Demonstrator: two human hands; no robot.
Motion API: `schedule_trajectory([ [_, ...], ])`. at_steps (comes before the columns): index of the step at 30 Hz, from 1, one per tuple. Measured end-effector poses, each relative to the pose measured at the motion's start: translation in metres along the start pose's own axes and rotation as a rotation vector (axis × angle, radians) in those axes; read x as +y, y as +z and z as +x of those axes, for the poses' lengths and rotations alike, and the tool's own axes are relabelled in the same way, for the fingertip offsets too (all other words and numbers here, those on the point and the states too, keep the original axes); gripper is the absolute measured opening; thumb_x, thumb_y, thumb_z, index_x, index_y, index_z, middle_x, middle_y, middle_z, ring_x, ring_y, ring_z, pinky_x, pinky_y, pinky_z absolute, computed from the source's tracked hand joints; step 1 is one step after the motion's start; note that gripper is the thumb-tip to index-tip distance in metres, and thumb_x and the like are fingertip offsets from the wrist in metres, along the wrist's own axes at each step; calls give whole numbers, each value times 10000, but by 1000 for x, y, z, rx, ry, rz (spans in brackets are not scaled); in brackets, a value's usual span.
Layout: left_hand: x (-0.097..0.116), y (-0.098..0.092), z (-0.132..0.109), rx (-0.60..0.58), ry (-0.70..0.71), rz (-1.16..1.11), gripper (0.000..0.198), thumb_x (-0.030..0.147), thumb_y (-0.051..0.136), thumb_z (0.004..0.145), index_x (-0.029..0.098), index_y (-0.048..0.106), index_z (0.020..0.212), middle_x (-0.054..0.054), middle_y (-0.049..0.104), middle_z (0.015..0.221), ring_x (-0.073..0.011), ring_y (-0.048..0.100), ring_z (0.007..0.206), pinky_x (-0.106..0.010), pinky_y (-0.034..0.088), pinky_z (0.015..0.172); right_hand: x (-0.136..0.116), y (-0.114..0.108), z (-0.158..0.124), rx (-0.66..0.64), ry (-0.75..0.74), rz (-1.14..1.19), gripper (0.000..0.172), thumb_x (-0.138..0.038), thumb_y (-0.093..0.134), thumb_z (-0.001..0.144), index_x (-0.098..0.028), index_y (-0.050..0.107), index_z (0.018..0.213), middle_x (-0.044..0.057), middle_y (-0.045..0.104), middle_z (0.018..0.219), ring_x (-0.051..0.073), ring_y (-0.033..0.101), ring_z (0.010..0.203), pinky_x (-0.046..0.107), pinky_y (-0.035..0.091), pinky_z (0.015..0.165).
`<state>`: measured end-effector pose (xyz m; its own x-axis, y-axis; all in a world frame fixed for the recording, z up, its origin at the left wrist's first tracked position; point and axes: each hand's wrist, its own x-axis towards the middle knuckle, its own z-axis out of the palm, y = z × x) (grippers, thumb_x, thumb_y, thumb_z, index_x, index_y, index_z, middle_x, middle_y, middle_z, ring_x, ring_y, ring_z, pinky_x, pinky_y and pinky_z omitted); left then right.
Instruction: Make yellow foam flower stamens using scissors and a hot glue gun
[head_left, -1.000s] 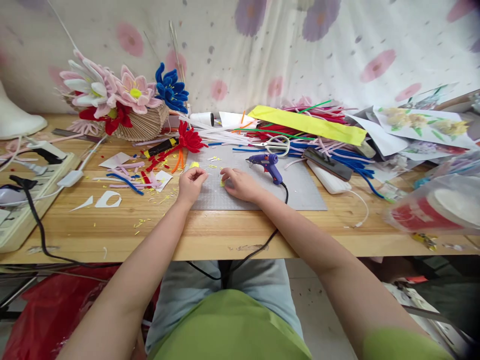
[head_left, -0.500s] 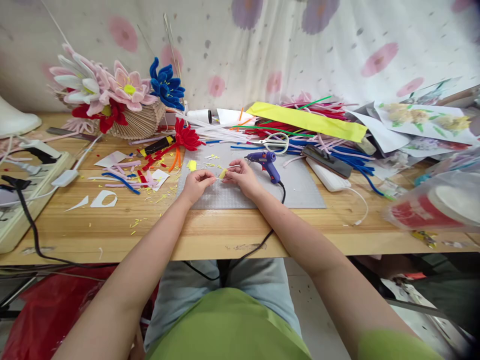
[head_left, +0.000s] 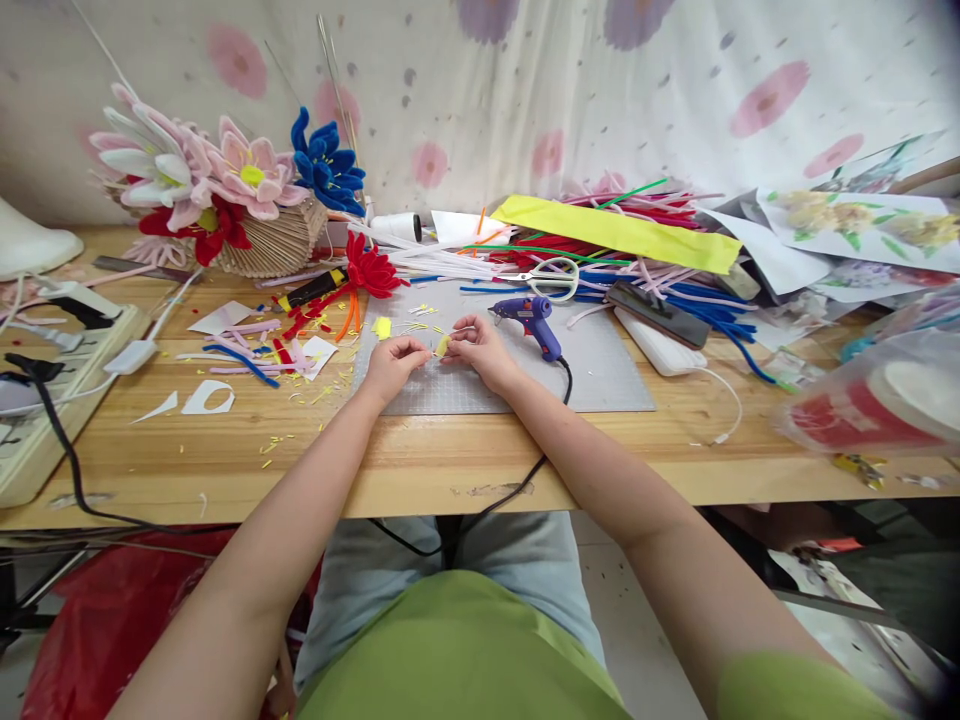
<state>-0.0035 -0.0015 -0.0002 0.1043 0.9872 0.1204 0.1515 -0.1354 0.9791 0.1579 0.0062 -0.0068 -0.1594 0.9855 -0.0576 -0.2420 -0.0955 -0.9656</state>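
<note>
Over the grey cutting mat, my left hand is closed in a pinch between thumb and forefinger. What it pinches is too thin to make out. Close by on the right, my right hand pinches a small yellow piece at its fingertips. The two hands' fingertips are a short gap apart. Thin yellow-tipped strands and another yellow piece lie on the mat just beyond them. A purple glue gun rests on its side to the right of my right hand.
Scissors, a yellow strip and many coloured pipe cleaners lie behind the mat. Fuzzy flowers stand back left, near a power strip. A phone and a bagged cup are right. The glue gun's cord hangs over the table edge.
The yellow piece at my right fingertips has turned and shifted slightly left. Both hands stay in nearly the same place; the view has shifted a little.
</note>
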Motion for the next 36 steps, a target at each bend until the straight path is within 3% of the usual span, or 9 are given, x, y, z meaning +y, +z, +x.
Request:
schedule_trajectory([
  [21,0,2,1,59,-8,54,143,285,654,553,169,572,555,31,519,500,-80,412,477,-235,311,494,-2,-3,-1,-29,-6,13,377,-183,668,644,-222,383,888,-89,527,731,67,601,588,296,566,636],
  [31,-2,5,2,-47,-38,-71,269,292,697,538,158,627,761,-6,614,641,-99,515,565,-245,407,554,-7,-1,-3,-18,24,-29,358,-196,641,646,-221,385,894,-81,528,740,84,619,593,263,552,572],
  [36,-3,5,2,-81,-72,-85,351,275,753,493,156,618,794,8,606,613,-84,500,519,-237,405,529,-10,2,-3,-9,29,-107,314,-151,590,653,-214,388,886,-73,519,756,84,606,552,258,524,540],
])
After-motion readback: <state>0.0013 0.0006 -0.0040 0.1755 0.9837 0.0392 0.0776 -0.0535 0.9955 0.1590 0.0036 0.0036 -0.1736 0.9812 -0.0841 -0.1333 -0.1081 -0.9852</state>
